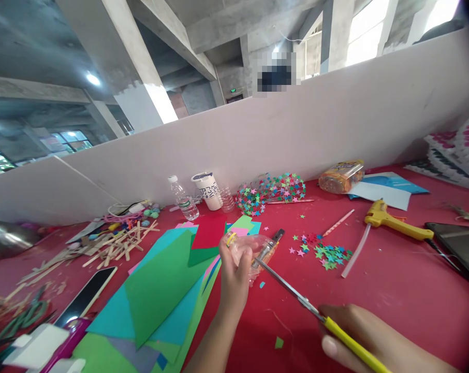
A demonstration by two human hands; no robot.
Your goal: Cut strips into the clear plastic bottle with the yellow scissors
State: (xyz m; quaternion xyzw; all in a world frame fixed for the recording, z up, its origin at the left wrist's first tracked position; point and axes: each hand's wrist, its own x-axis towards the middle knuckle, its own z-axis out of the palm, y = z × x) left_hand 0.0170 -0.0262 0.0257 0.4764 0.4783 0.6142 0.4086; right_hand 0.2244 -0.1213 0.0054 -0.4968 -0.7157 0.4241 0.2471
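My left hand point(236, 272) is closed around a clear plastic bottle point(244, 246) with a yellow ring at its neck, lying tilted above the red table. In my right hand point(354, 331) is a soldering iron point(289, 287), gripped by its long yellow handle. Its slim metal tip points left and meets the bottle's side, though whether it pierces the plastic I cannot tell. A grey and black strip-shaped object point(278, 235) shows behind the bottle, partly hidden. Sheets of coloured paper point(160, 285) lie left of my left hand.
Loose star sequins point(331, 255) and a yellow glue gun point(393, 223) lie to the right. Behind stand a water bottle point(185, 199), a cup point(208, 191) and star-covered bottles point(281, 187). Wooden sticks point(120, 246) and a phone point(87, 292) are left. A white partition point(296, 132) borders the table.
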